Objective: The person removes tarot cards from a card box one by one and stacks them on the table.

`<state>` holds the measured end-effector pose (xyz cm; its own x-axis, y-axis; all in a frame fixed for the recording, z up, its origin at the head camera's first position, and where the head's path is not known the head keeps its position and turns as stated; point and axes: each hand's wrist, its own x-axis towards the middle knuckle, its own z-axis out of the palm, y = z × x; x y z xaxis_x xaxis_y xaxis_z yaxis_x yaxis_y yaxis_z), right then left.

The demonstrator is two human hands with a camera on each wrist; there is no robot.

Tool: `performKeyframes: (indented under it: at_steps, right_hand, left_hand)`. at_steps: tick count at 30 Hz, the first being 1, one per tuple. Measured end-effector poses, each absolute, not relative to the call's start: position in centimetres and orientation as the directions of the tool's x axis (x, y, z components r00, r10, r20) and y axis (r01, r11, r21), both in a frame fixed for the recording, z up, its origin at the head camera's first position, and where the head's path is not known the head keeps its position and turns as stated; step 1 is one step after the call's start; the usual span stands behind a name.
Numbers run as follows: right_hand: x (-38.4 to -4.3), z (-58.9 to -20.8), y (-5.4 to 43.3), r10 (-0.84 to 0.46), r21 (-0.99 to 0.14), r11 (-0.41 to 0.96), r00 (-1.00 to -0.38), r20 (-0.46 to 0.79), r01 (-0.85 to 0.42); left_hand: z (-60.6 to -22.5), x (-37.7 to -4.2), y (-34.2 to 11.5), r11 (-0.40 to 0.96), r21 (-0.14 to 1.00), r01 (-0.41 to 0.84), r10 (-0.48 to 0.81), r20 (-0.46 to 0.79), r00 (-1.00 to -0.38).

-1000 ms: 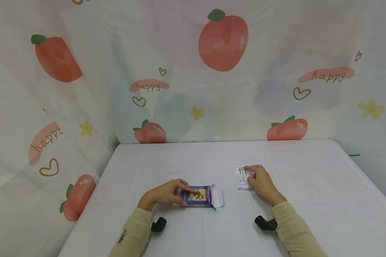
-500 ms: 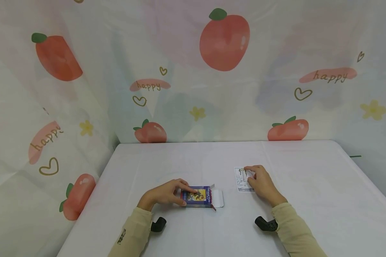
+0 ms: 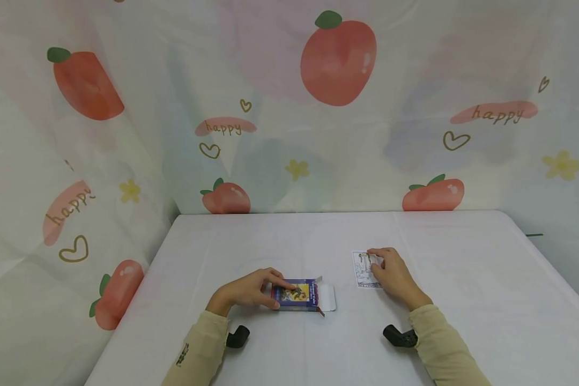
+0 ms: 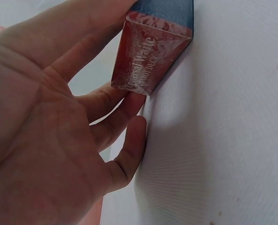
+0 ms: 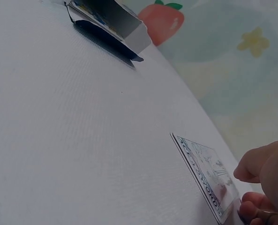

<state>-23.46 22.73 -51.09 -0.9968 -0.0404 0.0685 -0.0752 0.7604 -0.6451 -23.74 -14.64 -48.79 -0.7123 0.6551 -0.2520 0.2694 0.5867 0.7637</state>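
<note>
In the head view, a blue tarot card box (image 3: 296,295) lies on the white table, its end flap (image 3: 327,298) folded out to the right. My left hand (image 3: 248,289) grips its left end, forefinger across the top and thumb at the near side. Seen in the left wrist view, the box's red end (image 4: 146,56) carries the printed words "Tarot Deck". My right hand (image 3: 394,273) holds the white-bordered tarot cards (image 3: 362,276) at their right side, forefinger over the far edge. A double edge shows on the cards (image 5: 202,171) in the right wrist view; my fingers partly cover them.
Black angled devices (image 3: 238,336) stick out from both sleeves, near the table surface. The white-covered table (image 3: 304,354) ends at a fruit-patterned curtain (image 3: 270,107) behind and at the left. Between box and cards runs a strip of tablecloth.
</note>
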Motion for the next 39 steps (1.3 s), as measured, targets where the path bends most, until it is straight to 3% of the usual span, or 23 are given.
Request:
performKeyframes:
  at_steps: [13,28,39]
  right_hand:
    - [-23.4,-50.1,22.6,-0.02,-0.651,0.757,-0.997,0.07,-0.061]
    - [-22.6,-48.3,21.4,-0.111,-0.655,0.724,-0.974,0.197,-0.215]
    - [-21.8,-47.4,20.2,-0.179,-0.709,0.672,-0.975,0.129,-0.217]
  left_hand:
    - [-48.7,-23.7,-14.7,0.582,0.766,0.273,0.657,-0.245,-0.713]
    - [-48.7,-23.7,-14.8,0.573,0.773,0.274,0.667,-0.245,-0.703]
    - [-48.9,-23.8,-14.8,0.569,0.777,0.271,0.67,-0.246,-0.701]
